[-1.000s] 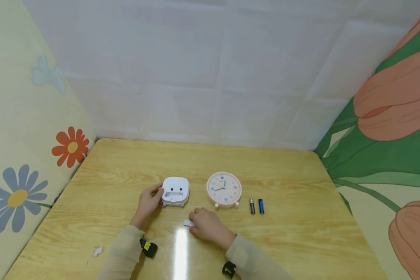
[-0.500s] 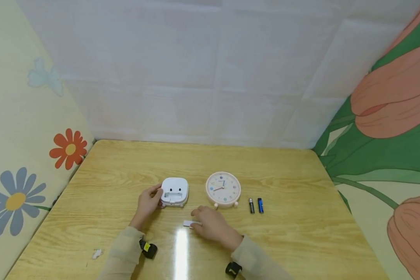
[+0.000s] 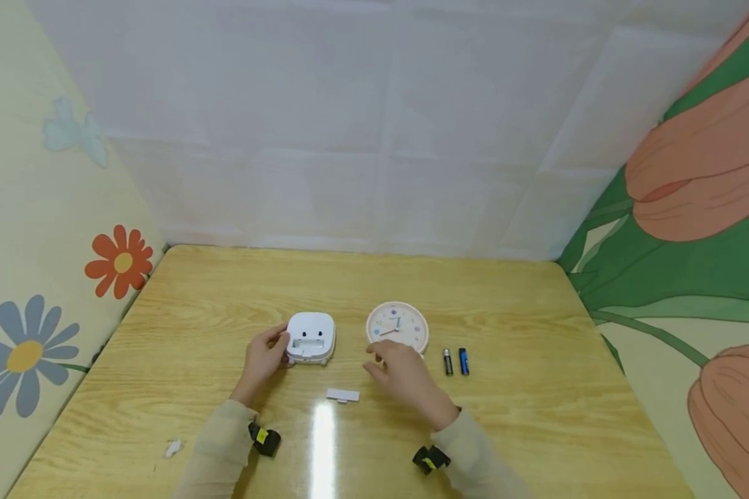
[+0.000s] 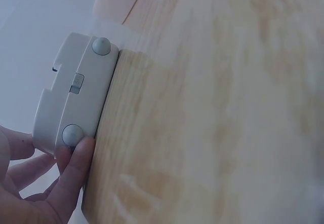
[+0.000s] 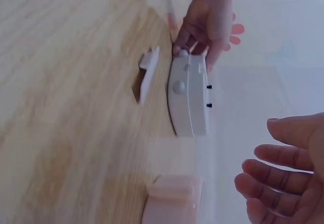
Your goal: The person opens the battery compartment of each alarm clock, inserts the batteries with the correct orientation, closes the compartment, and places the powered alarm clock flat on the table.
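Note:
A white rounded-square alarm clock lies back side up on the table, with two black knobs and a bare battery compartment showing. My left hand grips its left edge; in the left wrist view, fingers curl by one of its round feet. The white battery cover lies loose in front of it. My right hand holds nothing, fingers relaxed and spread, over the lower edge of a round pink clock. Right of that clock lie a black battery and a blue battery, side by side.
A small crumpled white scrap lies at the front left of the wooden table. A white sheet hangs behind the table's back edge, and flowered cloths flank both sides.
My right hand has let go of the battery cover, leaving it on the table, and moved right and up to the pink clock. My left hand keeps its grip on the white clock.

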A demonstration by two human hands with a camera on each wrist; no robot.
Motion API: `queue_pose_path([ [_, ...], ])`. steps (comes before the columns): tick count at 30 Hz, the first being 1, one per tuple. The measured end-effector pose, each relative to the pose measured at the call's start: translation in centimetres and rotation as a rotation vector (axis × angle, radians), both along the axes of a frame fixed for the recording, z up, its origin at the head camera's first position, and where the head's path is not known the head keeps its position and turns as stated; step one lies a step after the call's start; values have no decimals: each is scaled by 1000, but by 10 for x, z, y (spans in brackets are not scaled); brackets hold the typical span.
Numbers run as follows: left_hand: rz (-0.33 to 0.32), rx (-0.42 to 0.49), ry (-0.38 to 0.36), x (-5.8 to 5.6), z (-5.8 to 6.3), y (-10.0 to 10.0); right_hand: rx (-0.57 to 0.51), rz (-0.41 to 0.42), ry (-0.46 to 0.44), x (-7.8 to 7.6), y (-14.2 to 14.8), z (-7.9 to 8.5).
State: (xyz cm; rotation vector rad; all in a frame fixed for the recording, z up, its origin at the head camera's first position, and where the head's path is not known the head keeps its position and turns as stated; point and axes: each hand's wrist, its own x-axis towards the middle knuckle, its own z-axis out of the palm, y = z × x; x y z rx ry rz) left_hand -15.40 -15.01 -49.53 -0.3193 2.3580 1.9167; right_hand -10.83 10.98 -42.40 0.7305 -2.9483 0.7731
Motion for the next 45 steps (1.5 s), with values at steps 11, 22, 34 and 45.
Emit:
queue_pose_path([
  [11,-4,4,-8,-2,0,-1,20,-100,48,-6,20,6],
  [22,-2,-5,3,-1,2,0,16,-189,53,-8,39,4],
  [34,-2,2,3,-1,2,0,-31,-254,108,-9,63,2],
  [45,-1,11,9,-1,2,0,-52,-297,118,-11,80,0],
])
